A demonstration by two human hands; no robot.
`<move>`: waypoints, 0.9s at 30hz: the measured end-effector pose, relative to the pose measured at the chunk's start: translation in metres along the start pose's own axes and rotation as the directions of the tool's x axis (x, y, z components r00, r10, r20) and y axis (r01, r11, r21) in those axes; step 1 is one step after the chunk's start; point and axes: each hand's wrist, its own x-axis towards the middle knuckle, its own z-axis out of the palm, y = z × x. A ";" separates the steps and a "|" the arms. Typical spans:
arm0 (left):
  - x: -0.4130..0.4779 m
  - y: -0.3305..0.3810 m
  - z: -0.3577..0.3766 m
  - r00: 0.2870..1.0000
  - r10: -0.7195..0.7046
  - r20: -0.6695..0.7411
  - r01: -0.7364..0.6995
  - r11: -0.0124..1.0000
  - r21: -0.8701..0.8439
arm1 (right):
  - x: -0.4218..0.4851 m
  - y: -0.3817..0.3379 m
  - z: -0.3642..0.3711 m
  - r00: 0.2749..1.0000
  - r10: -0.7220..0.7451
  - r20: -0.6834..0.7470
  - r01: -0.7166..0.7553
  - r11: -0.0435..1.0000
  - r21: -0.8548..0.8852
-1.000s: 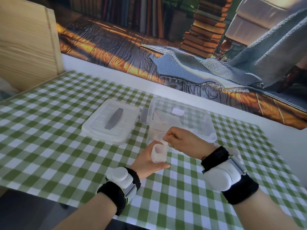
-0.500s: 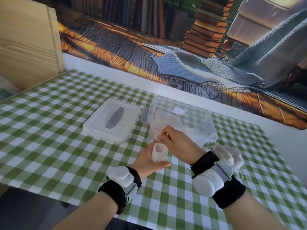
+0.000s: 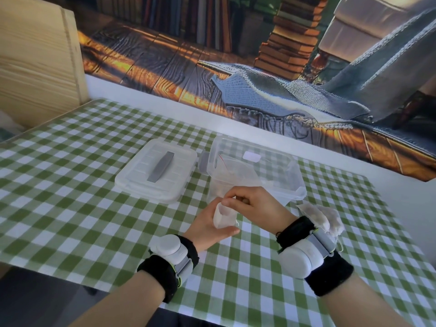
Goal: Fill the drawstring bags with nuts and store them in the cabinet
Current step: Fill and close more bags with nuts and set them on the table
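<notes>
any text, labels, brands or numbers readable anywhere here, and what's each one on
No text in this view can be read.
White sticker on the clear container: looks blank, or too blurred to read.
Book spines in the wall mural: no legible titles.
Left wrist device and right wrist device: no marking visible.
Drawstring bag in the left hand: plain, no print.

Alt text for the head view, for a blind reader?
The left hand holds a small white drawstring bag open, the right hand curled at its mouth, over a green-checked tablecloth; behind stand a clear plastic box and its lid.
</notes>
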 end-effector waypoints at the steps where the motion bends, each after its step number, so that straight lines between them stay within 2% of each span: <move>1: 0.000 0.000 0.000 1.000 0.000 -0.001 0.000 1.000 0.003 | 0.000 0.000 0.001 1.000 -0.005 -0.001 0.005 1.000 -0.004; 7: -0.001 0.002 0.000 1.000 -0.004 0.004 0.005 1.000 -0.015 | 0.002 0.002 0.005 0.999 0.004 -0.041 -0.006 0.999 -0.032; 10: 0.000 0.001 0.000 1.000 -0.007 0.002 0.007 1.000 -0.024 | 0.003 0.001 0.006 0.988 0.107 -0.116 -0.092 0.988 0.127; 12: 0.000 0.000 0.000 1.000 -0.010 0.006 0.010 1.000 -0.025 | 0.001 -0.001 0.006 0.963 0.239 -0.129 -0.197 0.942 0.271; 14: 0.000 -0.001 0.000 1.000 -0.005 0.006 0.005 1.000 -0.025 | -0.003 0.002 0.006 0.915 0.398 -0.064 -0.330 0.830 0.449; 15: 0.001 -0.002 0.000 1.000 -0.002 0.005 0.003 0.999 -0.033 | -0.004 0.006 0.005 0.885 0.465 0.005 -0.391 0.740 0.547; 17: 0.001 -0.002 0.001 1.000 -0.006 -0.004 0.005 0.998 -0.059 | -0.006 0.017 0.005 0.811 0.551 0.200 -0.496 0.465 0.733; 19: 0.001 -0.001 0.000 1.000 -0.017 -0.014 0.016 0.998 -0.068 | -0.007 0.031 0.008 0.744 0.548 0.382 -0.520 0.114 0.847; 20: 0.002 -0.001 0.001 1.000 -0.020 -0.017 0.019 0.997 -0.068 | -0.008 0.038 0.010 0.719 0.547 0.429 -0.504 -0.013 0.863; 21: 0.002 -0.002 0.001 1.000 -0.021 -0.017 0.020 0.997 -0.071 | -0.009 0.046 0.012 0.700 0.554 0.450 -0.485 -0.093 0.869; 23: 0.001 -0.002 0.001 1.000 -0.022 -0.016 0.020 0.996 -0.084 | -0.011 0.056 0.016 0.672 0.583 0.456 -0.468 -0.143 0.872; 27: 0.001 -0.001 0.001 1.000 -0.014 -0.016 0.013 0.996 -0.090 | -0.014 0.058 0.015 0.689 0.600 0.407 -0.446 -0.092 0.890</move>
